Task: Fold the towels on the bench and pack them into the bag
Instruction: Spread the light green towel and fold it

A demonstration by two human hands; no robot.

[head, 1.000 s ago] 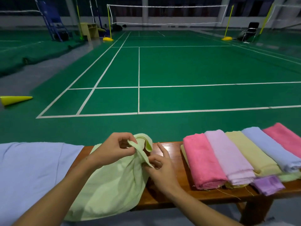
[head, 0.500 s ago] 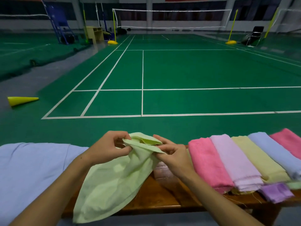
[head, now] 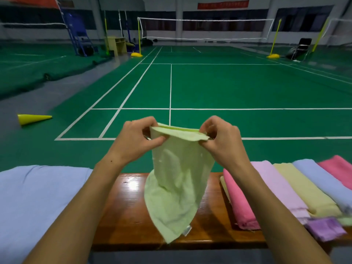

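Both hands, left hand (head: 136, 139) and right hand (head: 222, 139), pinched the green towel's (head: 179, 180) top corners, its tail draping on the desk (head: 129, 212). The fold was just starting (next likely laying it flat). 5 rolled towels (head: 285, 189) crowded the right side; a blue cloth (head: 38, 202) covered the left.

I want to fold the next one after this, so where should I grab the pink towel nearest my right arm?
Take the pink towel by its near end, which overhangs the front of the bench, coming from the front. It lies lengthwise away from you, its right side overlapped by the lilac towel, so only the ends are free.
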